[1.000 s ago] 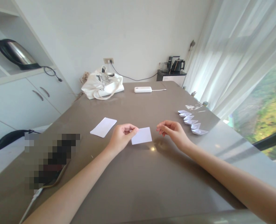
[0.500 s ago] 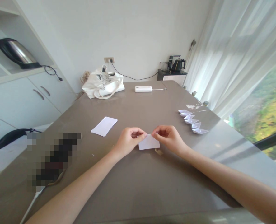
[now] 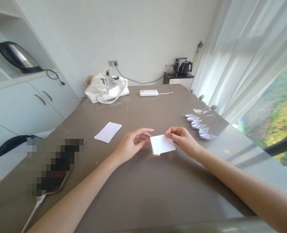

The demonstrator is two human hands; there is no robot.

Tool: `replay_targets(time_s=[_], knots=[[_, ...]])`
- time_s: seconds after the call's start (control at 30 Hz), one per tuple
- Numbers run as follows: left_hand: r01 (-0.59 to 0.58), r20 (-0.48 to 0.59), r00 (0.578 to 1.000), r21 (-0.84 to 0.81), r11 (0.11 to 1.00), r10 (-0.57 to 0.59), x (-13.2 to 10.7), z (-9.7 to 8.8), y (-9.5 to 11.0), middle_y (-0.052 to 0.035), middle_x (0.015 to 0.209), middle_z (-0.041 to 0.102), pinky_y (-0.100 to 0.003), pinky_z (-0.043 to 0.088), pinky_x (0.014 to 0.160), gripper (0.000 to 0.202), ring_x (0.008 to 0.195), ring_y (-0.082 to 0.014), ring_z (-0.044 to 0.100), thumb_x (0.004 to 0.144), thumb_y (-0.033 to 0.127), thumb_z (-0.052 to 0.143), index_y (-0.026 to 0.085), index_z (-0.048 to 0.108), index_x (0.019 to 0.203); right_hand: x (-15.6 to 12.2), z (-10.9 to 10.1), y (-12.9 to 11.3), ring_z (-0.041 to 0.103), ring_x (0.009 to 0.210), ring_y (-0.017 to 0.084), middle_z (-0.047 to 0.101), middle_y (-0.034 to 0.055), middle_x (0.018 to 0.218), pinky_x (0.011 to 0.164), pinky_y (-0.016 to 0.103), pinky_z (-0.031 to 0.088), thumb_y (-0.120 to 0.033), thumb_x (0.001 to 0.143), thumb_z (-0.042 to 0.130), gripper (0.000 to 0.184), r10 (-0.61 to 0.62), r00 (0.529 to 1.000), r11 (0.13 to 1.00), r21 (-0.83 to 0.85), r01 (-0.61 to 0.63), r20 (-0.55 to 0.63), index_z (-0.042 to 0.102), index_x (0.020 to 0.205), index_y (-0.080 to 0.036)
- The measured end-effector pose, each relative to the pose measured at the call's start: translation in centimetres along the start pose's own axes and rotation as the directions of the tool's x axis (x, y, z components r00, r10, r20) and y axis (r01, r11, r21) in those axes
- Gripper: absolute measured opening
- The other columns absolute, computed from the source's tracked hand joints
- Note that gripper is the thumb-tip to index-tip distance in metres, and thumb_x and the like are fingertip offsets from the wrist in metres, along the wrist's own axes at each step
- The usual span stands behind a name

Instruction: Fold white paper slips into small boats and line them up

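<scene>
A folded sheet of white paper (image 3: 162, 145) is held slightly tilted over the table. My right hand (image 3: 181, 138) pinches it by its upper right edge, thumb on top. Just left of the paper, my left hand (image 3: 133, 144) is open, fingers apart and curved toward the paper's left edge. To the left lies a small stack of white paper sheets (image 3: 108, 132). On the right side, several folded paper boats (image 3: 199, 127) stand in a slanting row.
The brown table (image 3: 124, 200) carries a white handbag (image 3: 106, 89) and a white power bank (image 3: 148, 93) at its far end. A phone (image 3: 57, 174) with a cable lies at the left, its screen pixelated. White paper scraps (image 3: 201, 111) lie beyond the boats.
My left hand has let go of the folded paper and opened, moving slightly left. My right hand has lifted and turned the paper a little to the right.
</scene>
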State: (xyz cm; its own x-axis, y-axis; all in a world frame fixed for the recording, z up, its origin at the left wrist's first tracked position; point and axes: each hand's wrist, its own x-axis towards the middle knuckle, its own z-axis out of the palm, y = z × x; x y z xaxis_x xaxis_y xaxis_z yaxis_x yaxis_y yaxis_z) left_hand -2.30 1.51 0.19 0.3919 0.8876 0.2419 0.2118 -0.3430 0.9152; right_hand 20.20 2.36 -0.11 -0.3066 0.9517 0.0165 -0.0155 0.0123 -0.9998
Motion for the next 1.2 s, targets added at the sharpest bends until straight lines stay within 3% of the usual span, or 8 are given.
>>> replay_targets(time_s=[0.07, 0.17, 0.4, 0.57, 0.7, 0.87, 1.1, 1.2], knots=[[-0.088, 0.058, 0.995, 0.051, 0.995, 0.085, -0.4, 0.7, 0.5, -0.0063, 0.102, 0.069, -0.026, 0.051, 0.082, 0.029, 0.092, -0.0167, 0.065, 0.081, 0.016, 0.057, 0.02, 0.065, 0.108, -0.1, 0.3, 0.3, 0.052, 0.053, 0.009, 0.058, -0.0009, 0.06, 0.049, 0.019, 0.037, -0.038, 0.071, 0.069, 0.026, 0.047, 0.996, 0.998, 0.041, -0.05, 0.072, 0.06, 0.068, -0.014], [-0.131, 0.099, 0.988, 0.113, 0.985, 0.12, -0.8, 1.0, 1.1, -0.0052, 0.095, 0.071, -0.025, 0.05, 0.079, 0.022, 0.087, -0.0164, 0.066, 0.081, 0.013, 0.054, 0.02, 0.071, 0.094, -0.1, 0.5, 0.7, 0.054, 0.054, 0.009, 0.061, -0.0006, 0.063, 0.05, 0.02, 0.038, -0.04, 0.071, 0.07, 0.027, 0.086, 0.987, 0.995, 0.043, -0.092, 0.134, 0.062, 0.073, -0.014], [-0.052, 0.218, 0.976, 0.15, 0.987, 0.018, -0.8, 0.3, 1.1, -0.0052, 0.09, 0.074, -0.026, 0.05, 0.075, 0.023, 0.082, -0.0184, 0.068, 0.081, 0.018, 0.056, 0.021, 0.073, 0.096, 0.0, 0.8, 1.3, 0.062, 0.062, 0.014, 0.069, 0.0053, 0.074, 0.054, 0.023, 0.045, -0.042, 0.07, 0.071, 0.035, 0.09, 0.989, 0.995, -0.049, -0.085, 0.116, 0.066, 0.087, -0.013], [-0.067, 0.33, 0.944, 0.131, 0.989, 0.02, -0.4, -0.4, -0.2, -0.0052, 0.093, 0.072, -0.024, 0.048, 0.077, 0.019, 0.085, -0.0171, 0.066, 0.082, 0.023, 0.058, 0.023, 0.074, 0.091, 0.0, 0.5, 1.6, 0.066, 0.077, 0.017, 0.071, 0.0075, 0.089, 0.069, 0.028, 0.051, -0.033, 0.071, 0.071, 0.038, 0.043, 0.977, 0.992, -0.125, -0.017, 0.21, 0.065, 0.103, -0.013], [0.015, 0.233, 0.972, 0.053, 0.998, -0.027, -0.3, 0.3, -0.8, -0.0063, 0.093, 0.069, -0.025, 0.048, 0.075, 0.013, 0.083, -0.0175, 0.064, 0.076, 0.03, 0.066, 0.018, 0.073, 0.077, -0.2, 0.8, 1.5, 0.066, 0.07, 0.016, 0.071, 0.0055, 0.079, 0.068, 0.029, 0.051, -0.027, 0.07, 0.072, 0.044, 0.015, 0.983, 0.987, -0.159, 0.015, 0.186, 0.06, 0.109, -0.012], [0.175, 0.083, 0.982, -0.098, 0.98, -0.167, -0.3, 1.6, -1.0, -0.0046, 0.075, 0.07, -0.025, 0.05, 0.068, 0.024, 0.07, -0.0162, 0.065, 0.071, 0.037, 0.071, 0.014, 0.068, 0.077, -0.8, 2.0, 1.2, 0.066, 0.065, 0.015, 0.07, 0.004, 0.073, 0.063, 0.026, 0.051, -0.029, 0.068, 0.073, 0.036, 0.011, 0.988, 0.995, -0.102, 0.005, 0.152, 0.059, 0.097, -0.013], [0.206, 0.014, 0.978, -0.179, 0.962, -0.207, -0.2, 1.8, -1.4, -0.0048, 0.078, 0.071, -0.023, 0.052, 0.067, 0.029, 0.069, -0.0138, 0.066, 0.064, 0.033, 0.077, 0.013, 0.064, 0.08, -1.1, 2.7, 1.2, 0.063, 0.059, 0.013, 0.069, 0.0015, 0.069, 0.053, 0.021, 0.045, -0.034, 0.071, 0.072, 0.038, 0.001, 0.996, 1.0, -0.018, 0.001, 0.095, 0.049, 0.097, -0.017], [0.228, 0.0, 0.973, -0.193, 0.954, -0.233, -0.1, 1.9, -1.4, -0.0053, 0.077, 0.072, -0.023, 0.053, 0.066, 0.031, 0.068, -0.0142, 0.066, 0.064, 0.033, 0.077, 0.012, 0.066, 0.084, -1.0, 2.6, 1.2, 0.063, 0.062, 0.013, 0.069, 0.003, 0.07, 0.055, 0.021, 0.045, -0.036, 0.073, 0.069, 0.032, 0.005, 0.994, 1.0, -0.027, -0.002, 0.109, 0.054, 0.092, -0.015]])
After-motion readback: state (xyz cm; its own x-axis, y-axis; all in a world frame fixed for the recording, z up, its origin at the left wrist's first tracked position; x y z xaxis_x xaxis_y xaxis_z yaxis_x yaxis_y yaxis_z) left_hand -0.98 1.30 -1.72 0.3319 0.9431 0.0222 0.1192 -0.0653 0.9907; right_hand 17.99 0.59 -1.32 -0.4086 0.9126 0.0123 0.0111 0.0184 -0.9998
